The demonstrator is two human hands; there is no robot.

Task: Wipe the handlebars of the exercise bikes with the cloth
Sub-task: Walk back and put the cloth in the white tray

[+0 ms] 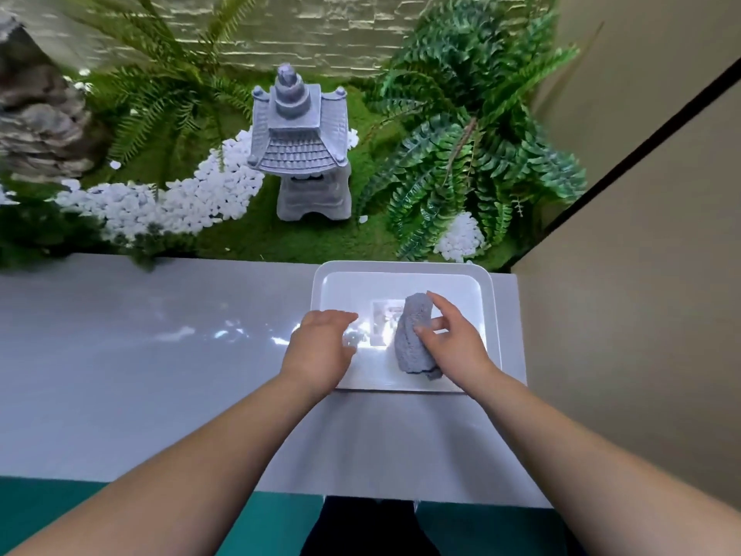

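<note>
While the cloth (413, 335) lies in the white tray (401, 268), long axis near-to-far, the right hand (453, 339) pinches its right side; the left hand (320, 347), relaxed and holding nothing, hovers further left.

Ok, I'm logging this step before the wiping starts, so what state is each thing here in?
cloth: bunched up, lying in the tray, right hand on it
tray: flat on the grey ledge, holding the cloth
right hand: fingers curled on the cloth
left hand: relaxed, at the tray's left edge, holding nothing
stone lantern: upright on the moss
</note>
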